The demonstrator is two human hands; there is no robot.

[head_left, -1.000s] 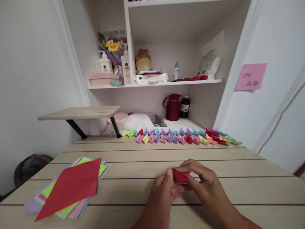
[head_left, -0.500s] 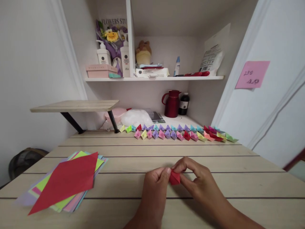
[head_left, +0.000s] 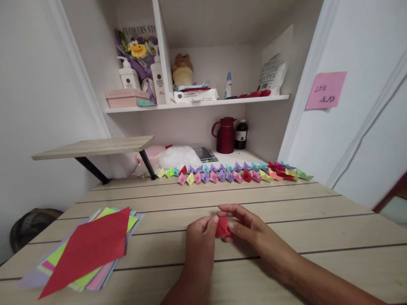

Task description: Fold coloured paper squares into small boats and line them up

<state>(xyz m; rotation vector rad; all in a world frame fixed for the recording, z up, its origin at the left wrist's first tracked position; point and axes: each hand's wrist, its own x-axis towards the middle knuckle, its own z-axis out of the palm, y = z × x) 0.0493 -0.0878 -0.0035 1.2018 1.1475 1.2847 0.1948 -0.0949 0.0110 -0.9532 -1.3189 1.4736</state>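
Observation:
A small folded piece of red paper is held just above the table between my two hands. My left hand pinches its left edge between thumb and fingers. On the other side, my right hand has its thumb on the right edge, with the fingers curled behind and partly hidden. To the left lies a fanned stack of coloured paper sheets, topped by a red sheet. Two rows of small folded paper boats in many colours run along the table's back edge.
A small raised wooden shelf on black legs stands at the back left. Behind the boats are a dark red thermos jug, a dark bottle and a white plastic bag. A pink note is on the right wall.
My right fingers have shifted from the top of the folded red paper to its right side, and the paper has turned. The whole view has tilted slightly.

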